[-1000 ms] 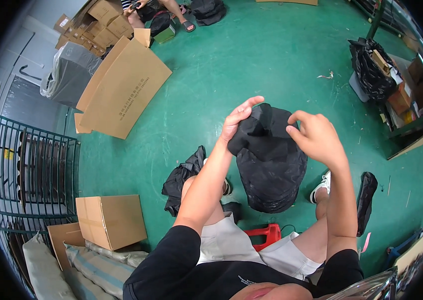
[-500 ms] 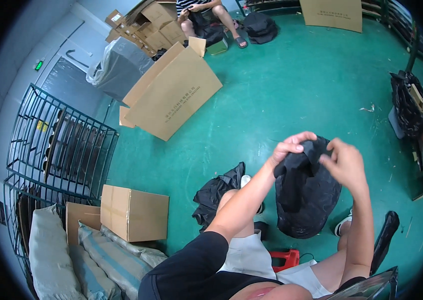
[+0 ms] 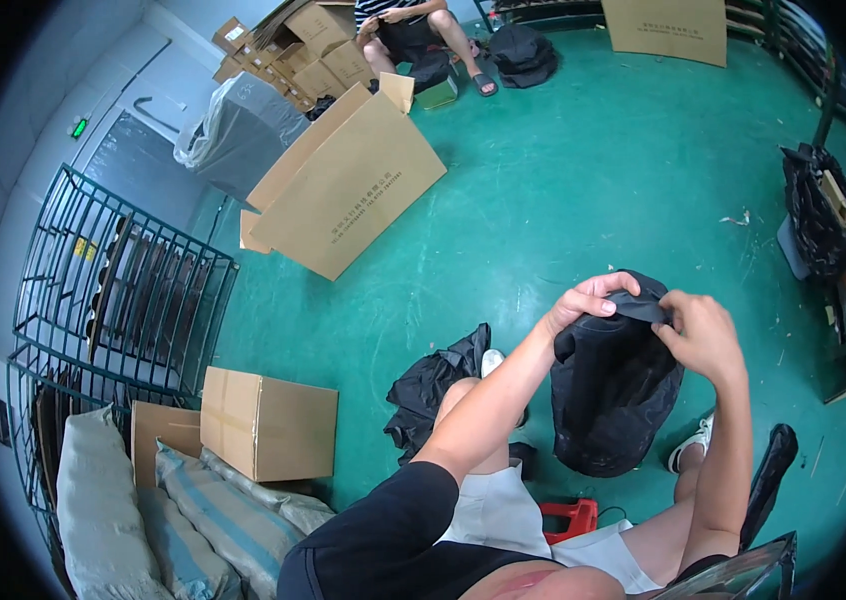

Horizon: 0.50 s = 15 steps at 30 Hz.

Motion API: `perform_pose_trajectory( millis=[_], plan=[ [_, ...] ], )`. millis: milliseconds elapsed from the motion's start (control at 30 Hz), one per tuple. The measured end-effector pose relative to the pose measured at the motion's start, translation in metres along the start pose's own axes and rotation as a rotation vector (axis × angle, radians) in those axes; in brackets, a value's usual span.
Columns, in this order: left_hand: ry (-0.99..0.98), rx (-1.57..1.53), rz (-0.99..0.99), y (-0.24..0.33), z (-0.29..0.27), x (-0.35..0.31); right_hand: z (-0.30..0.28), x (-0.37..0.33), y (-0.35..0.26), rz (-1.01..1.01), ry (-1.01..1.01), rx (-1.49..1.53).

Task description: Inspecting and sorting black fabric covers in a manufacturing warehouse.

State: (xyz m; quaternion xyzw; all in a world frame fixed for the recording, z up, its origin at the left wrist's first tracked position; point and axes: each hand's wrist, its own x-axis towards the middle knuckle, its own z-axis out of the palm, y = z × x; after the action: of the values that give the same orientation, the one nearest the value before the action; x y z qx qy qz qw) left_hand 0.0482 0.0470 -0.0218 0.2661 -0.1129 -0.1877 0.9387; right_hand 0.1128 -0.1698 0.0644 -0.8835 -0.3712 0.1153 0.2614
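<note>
Between my hands hangs a black fabric bag, its mouth facing me and its dark inside partly showing. My left hand pinches the upper left of the rim, thumb inside and fingers over the edge. At the upper right of the rim, my right hand grips the cloth with thumb and fingers closed. A flap of the rim lies stretched between both hands. The bag's rounded lower end hangs above the floor between my knees.
Black bags or sheeting lie by my left leg. A red tool-like object sits below me. Cartons, stuffed sacks and a metal rack stand left. A large open carton lies ahead; another person sits beyond.
The bag's mouth has spread wider, and the flap that was bunched between my hands is now pulled flat along the rim. My right hand has shifted slightly right and down.
</note>
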Motion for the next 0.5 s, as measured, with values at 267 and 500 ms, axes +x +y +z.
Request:
perform_pose_trajectory(
  millis=[267,500],
  plan=[
    [0.012,-0.002,0.059,0.000,-0.012,-0.001,-0.078,-0.052,-0.028,-1.128,-0.282,1.703],
    [0.013,-0.011,0.073,-0.002,-0.011,0.003,-0.078,-0.059,-0.026,-1.141,-0.350,1.669]
  ],
)
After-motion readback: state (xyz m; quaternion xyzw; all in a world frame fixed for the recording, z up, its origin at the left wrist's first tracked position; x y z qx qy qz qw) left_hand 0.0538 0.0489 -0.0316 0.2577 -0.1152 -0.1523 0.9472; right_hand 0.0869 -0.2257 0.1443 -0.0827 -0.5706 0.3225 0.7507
